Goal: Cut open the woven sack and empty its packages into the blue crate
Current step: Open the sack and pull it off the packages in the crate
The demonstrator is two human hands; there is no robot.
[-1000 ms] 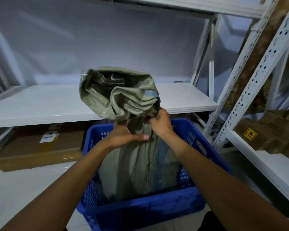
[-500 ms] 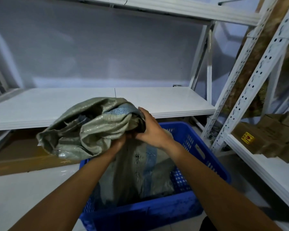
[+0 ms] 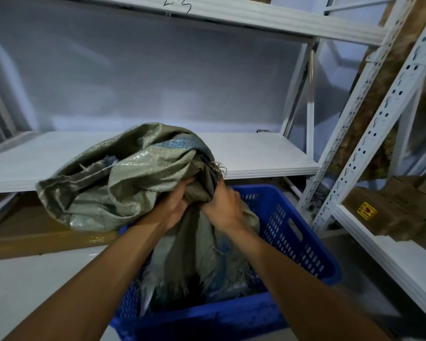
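The grey-green woven sack (image 3: pixel 123 183) is bunched above the blue crate (image 3: pixel 293 232). Its bulky upper part leans to the left, past the crate's left rim. A frayed lower part hangs down into the crate. My left hand (image 3: pixel 175 205) grips the gathered cloth from below. My right hand (image 3: pixel 224 205) grips the same bunch just to the right. Pale packages (image 3: pixel 153 279) show dimly at the crate's bottom, mostly hidden by the hanging cloth.
A white shelf board (image 3: pixel 256 153) runs behind the crate. A flat cardboard box (image 3: pixel 35 237) lies on the floor at the left. Perforated white uprights (image 3: pixel 369 134) and a shelf with brown boxes (image 3: pixel 403 212) stand at the right.
The sack's bulky top has swung from upright down to the left. Both hands have stayed together on the gathered cloth, and the hanging part now reaches lower into the crate.
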